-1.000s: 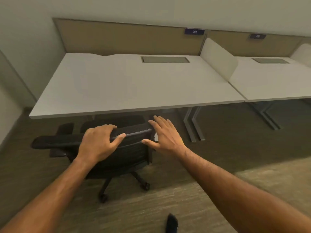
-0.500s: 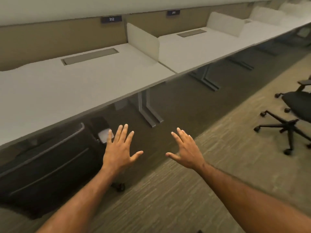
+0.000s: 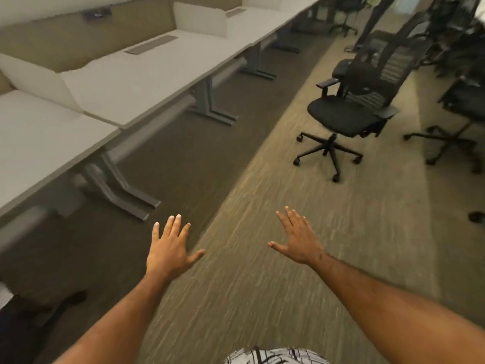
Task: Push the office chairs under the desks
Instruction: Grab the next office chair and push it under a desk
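Note:
A row of white desks [image 3: 136, 80] runs along the left wall toward the far end. A black mesh office chair [image 3: 351, 106] stands free on the carpet at the right, well out from the desks, seat turned to the left. My left hand [image 3: 170, 248] and my right hand [image 3: 299, 240] are both stretched out over the floor, fingers spread, holding nothing. At the lower left corner a dark chair part [image 3: 23, 321] shows under the nearest desk, mostly hidden.
More black chairs [image 3: 462, 106] crowd the right edge and the far end. White dividers [image 3: 199, 19] split the desks, and grey desk legs [image 3: 115, 185] stand on the darker carpet strip. A lighter carpet aisle runs ahead between desks and chairs.
My left hand let go of the chair back, which slid under the desk. My view swung right along the row, bringing the free chair close; both hands stay spread.

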Motion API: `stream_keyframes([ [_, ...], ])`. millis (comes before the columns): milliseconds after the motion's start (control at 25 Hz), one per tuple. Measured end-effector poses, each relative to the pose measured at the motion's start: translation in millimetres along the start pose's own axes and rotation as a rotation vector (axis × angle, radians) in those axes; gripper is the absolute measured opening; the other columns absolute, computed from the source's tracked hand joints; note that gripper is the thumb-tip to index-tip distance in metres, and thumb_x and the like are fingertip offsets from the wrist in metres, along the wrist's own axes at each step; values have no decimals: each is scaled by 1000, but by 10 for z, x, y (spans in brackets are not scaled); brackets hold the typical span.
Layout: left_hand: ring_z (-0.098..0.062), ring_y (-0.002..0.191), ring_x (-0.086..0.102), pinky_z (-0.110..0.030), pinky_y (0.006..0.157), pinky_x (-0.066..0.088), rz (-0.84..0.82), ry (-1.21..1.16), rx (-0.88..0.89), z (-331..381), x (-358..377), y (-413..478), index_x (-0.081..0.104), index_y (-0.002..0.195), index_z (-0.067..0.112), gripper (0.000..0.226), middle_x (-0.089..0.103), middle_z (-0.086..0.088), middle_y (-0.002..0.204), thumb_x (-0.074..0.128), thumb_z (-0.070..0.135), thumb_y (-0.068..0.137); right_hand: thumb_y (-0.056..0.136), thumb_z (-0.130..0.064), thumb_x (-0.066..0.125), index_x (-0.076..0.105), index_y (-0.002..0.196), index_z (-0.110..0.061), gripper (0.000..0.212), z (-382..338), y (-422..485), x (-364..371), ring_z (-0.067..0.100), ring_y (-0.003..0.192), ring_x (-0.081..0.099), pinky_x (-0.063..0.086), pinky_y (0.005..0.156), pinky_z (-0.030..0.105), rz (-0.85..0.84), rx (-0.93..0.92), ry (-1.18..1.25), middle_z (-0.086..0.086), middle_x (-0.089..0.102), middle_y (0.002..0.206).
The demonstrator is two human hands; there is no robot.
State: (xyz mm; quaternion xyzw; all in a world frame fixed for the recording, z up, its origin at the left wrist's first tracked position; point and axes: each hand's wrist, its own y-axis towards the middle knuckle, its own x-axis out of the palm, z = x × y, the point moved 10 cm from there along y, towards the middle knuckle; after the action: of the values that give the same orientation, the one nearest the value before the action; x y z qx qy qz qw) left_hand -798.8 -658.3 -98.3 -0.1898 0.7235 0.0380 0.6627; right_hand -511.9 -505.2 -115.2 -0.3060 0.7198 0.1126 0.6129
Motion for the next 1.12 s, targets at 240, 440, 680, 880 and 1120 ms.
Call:
stream_keyframes([
  [240,-29,158,7,-57,126,-2,36,15,343,1635,-290,1044,35,158,19,111,15,-12,170,9,91,78,94,-74,48,-1,165,-21,101,1517,-292,-35,25,159,-4,0,128,46,15,274,125,9,-6,173],
  [440,-28,158,-4,-56,126,-7,-14,69,545,2777,-271,1966,17,163,21,101,1,-11,172,21,87,87,94,-75,46,-4,164,-22,102,2554,-364,-16,24,159,-8,-4,128,46,23,489,145,8,-9,172],
  [680,-28,158,-2,-55,126,-4,-29,105,765,4177,-614,3104,14,163,20,98,0,-11,172,26,84,90,93,-76,45,-2,164,-20,102,3877,-377,-566,26,159,-5,0,128,46,91,743,115,9,-5,173],
  [880,-28,158,1,-56,126,-3,27,139,938,5393,-908,3879,16,163,20,104,5,-11,172,17,88,85,94,-75,45,-3,164,-19,102,4810,-322,-896,26,159,-4,0,127,46,145,855,118,10,-5,172],
  [1120,-29,158,0,-56,125,-3,26,171,998,6972,-1049,4715,16,163,20,105,6,-11,172,15,90,83,94,-74,45,-2,164,-20,101,6349,-87,-1037,27,159,-6,0,127,48,113,868,117,11,-5,172],
])
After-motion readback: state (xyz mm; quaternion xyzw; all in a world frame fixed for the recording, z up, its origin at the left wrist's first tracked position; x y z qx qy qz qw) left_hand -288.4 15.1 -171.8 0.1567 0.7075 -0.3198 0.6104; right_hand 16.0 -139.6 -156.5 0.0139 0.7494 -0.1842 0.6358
